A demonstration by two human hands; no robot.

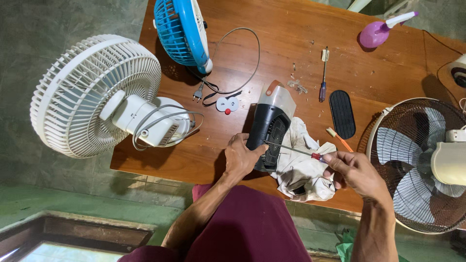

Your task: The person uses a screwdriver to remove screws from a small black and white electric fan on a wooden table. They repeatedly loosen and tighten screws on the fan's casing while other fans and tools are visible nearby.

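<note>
Now both hands, left hand (239,157) on black fan base (269,131), right hand (357,172) with screwdriver (296,151).

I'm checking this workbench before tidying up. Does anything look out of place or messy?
Yes. Small crumbs of debris lie scattered on the wooden table above the dark appliance body. A detached black oval pad lies loose beside it, and a stained, crumpled rag sits under the work.

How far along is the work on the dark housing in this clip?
Done: a black oval cover lies loose on the table. In hand: the left hand steadies the dark housing over a rag while the right hand works a red-handled screwdriver into its underside. Left: the housing looks still closed.
</note>
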